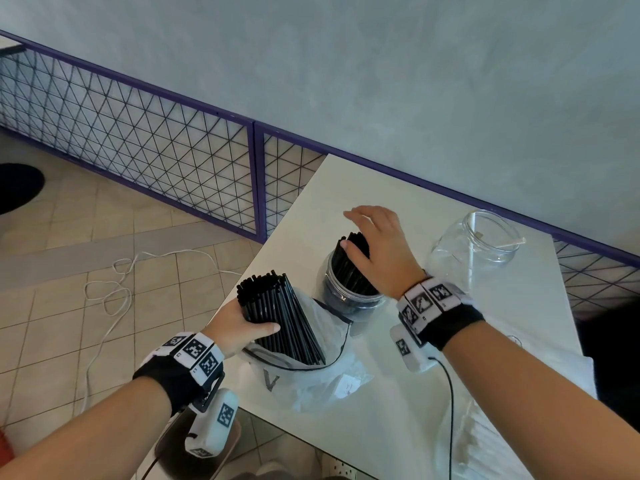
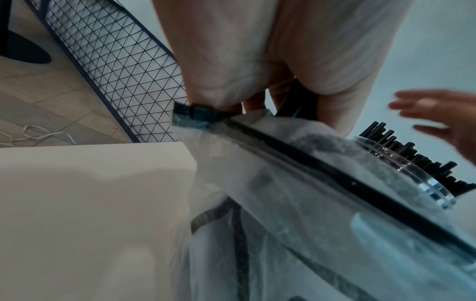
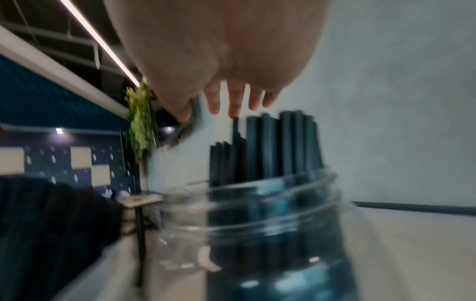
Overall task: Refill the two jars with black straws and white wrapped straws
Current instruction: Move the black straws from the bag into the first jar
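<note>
A clear jar [image 1: 349,299] holding black straws [image 1: 349,268] stands in the middle of the white table [image 1: 388,420]. My right hand [image 1: 372,242] hovers over it with fingers spread, thumb and palm touching the straw tops [image 3: 278,146]. My left hand [image 1: 247,325] grips a bundle of black straws [image 1: 280,313] that sticks up out of a clear plastic bag [image 1: 311,375] at the table's left edge. A second clear jar [image 1: 485,247] stands at the right; one white wrapped straw [image 1: 509,242] lies at its rim. In the left wrist view the bag [image 2: 283,203] fills the foreground, with the filled jar's rim [image 2: 412,177] behind it.
A pack of white wrapped straws [image 1: 485,438] lies at the table's near right. A black cable [image 1: 450,393] runs from my right wrist across the table. A purple mesh fence [image 1: 156,143] and a grey wall stand behind. A white cord [image 1: 110,296] lies on the tiled floor at the left.
</note>
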Motion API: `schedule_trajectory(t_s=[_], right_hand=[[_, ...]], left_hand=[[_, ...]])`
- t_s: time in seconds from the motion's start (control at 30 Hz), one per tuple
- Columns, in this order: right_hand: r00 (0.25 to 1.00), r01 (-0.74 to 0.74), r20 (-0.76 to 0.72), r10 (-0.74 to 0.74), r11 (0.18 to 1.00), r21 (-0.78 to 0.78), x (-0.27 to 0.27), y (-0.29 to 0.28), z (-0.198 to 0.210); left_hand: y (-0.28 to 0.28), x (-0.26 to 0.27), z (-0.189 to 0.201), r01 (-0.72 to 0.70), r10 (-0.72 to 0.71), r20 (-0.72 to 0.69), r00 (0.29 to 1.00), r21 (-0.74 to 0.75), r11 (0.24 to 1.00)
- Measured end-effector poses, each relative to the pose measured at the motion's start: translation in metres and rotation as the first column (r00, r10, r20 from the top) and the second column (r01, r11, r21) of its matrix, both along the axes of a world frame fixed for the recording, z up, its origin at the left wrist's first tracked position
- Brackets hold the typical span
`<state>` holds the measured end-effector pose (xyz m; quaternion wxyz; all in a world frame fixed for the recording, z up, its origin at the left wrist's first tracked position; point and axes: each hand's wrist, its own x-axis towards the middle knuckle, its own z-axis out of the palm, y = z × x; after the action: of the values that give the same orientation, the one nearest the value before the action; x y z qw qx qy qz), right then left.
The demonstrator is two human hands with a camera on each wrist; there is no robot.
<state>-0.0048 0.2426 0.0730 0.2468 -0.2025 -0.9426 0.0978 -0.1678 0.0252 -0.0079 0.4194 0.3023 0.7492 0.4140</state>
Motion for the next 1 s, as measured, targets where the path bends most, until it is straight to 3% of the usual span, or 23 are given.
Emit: schedule_trajectory(t_s=[0.03,0.1,0.17,0.3,0.43,0.53,0.73,0.9,1.0], right_hand=[[0.988,-0.022,-0.154,0.018,0.999,-0.027,0.003,-0.013,0.003],[0.956,-0.151,-0.281,0.09,0.967,-0.203,0.012,-0.045,0.002],[0.962,-0.244,-0.227,0.15,0.846,-0.474,0.019,-0.077,-0.009],[0.991,-0.044,0.055,0.121,0.688,-0.724,0.015,-0.11,-0.049],[0.997,0.064,0.082,0.001,0.614,-0.787,0.002,-0.112,-0.068],[0.996,0.082,0.091,-0.018,0.639,-0.765,-0.006,-0.113,-0.074],[0.992,0.124,0.089,-0.087,0.609,-0.783,-0.012,-0.118,-0.079],[0.989,0.052,-0.024,-0.145,0.495,-0.867,-0.009,-0.127,-0.086],[0.978,0.057,-0.045,-0.203,0.47,-0.881,-0.003,-0.124,-0.082]], left_hand=[[0.0,-0.001,-0.001,0.0,0.0,0.006,1.0,-0.001,1.0],[0.0,-0.002,-0.002,-0.004,0.004,0.021,1.0,0.001,1.0],[0.001,-0.002,-0.002,0.002,-0.002,0.022,1.0,-0.003,1.0],[0.002,0.001,0.001,0.039,-0.039,0.039,0.998,0.014,0.999],[-0.002,0.005,0.004,0.049,-0.051,0.037,0.998,0.045,0.998],[-0.005,0.007,0.007,0.075,-0.078,0.045,0.996,0.067,0.995],[-0.007,0.012,0.007,0.089,-0.1,0.072,0.992,0.145,0.985],[-0.008,0.01,0.005,0.055,-0.078,0.123,0.989,0.18,0.982],[-0.008,0.008,0.002,0.049,-0.067,0.109,0.992,0.158,0.986]])
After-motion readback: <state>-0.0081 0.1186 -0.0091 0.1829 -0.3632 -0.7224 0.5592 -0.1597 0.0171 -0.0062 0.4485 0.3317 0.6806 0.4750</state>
